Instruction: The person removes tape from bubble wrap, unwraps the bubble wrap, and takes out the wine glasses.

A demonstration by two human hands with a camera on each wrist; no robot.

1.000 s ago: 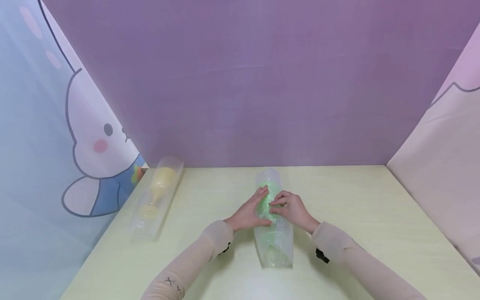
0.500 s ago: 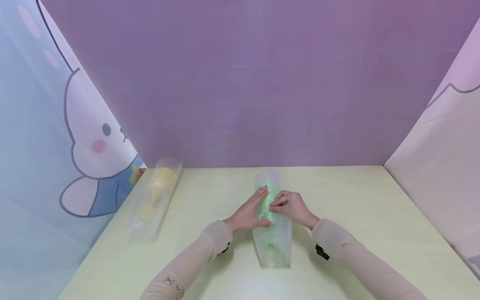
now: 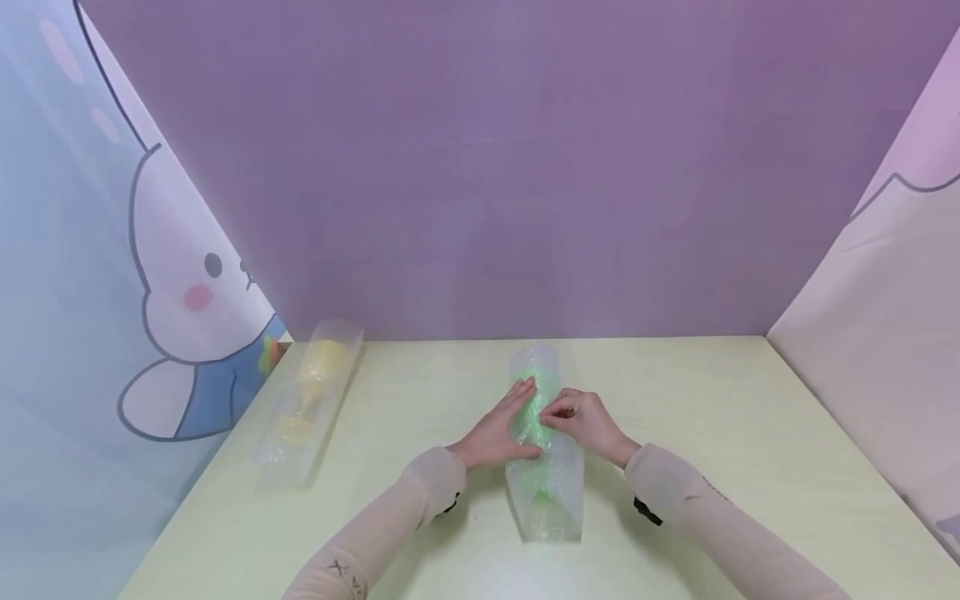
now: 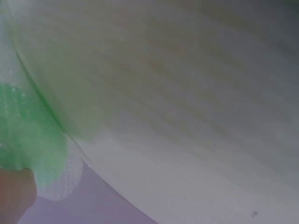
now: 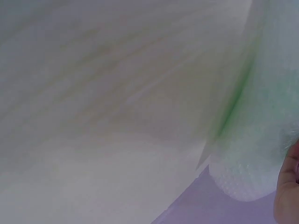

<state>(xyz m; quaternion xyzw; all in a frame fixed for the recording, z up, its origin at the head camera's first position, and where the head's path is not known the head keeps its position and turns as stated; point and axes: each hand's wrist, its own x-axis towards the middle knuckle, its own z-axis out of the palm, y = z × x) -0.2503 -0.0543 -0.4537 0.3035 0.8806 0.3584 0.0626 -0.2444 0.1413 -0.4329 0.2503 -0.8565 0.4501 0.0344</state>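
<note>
A long bundle of clear bubble wrap (image 3: 564, 479) lies at the middle of the table, lengthwise away from me, with a green thing (image 3: 532, 425) showing through it. My left hand (image 3: 491, 432) rests on its left side, thumb and fingers spread over the wrap. From the right, my right hand (image 3: 591, 423) has thumb and forefinger tips together at the top of the bundle, pinching the wrap's surface. In the left wrist view one fingertip (image 4: 16, 191) lies against the green end. The right wrist view catches the bundle's rounded far end (image 5: 243, 182) beside the hand.
A second bubble-wrapped bundle with a yellow thing (image 3: 324, 362) inside lies at the table's left edge. The pale table (image 3: 697, 417) meets a purple wall (image 3: 525, 208) at the back. Printed cloth hangs at both sides.
My right thumb and fingertips, slightly apart a second ago, have drawn together on the wrap. The left hand and both bundles keep their places; the head view has tilted slightly.
</note>
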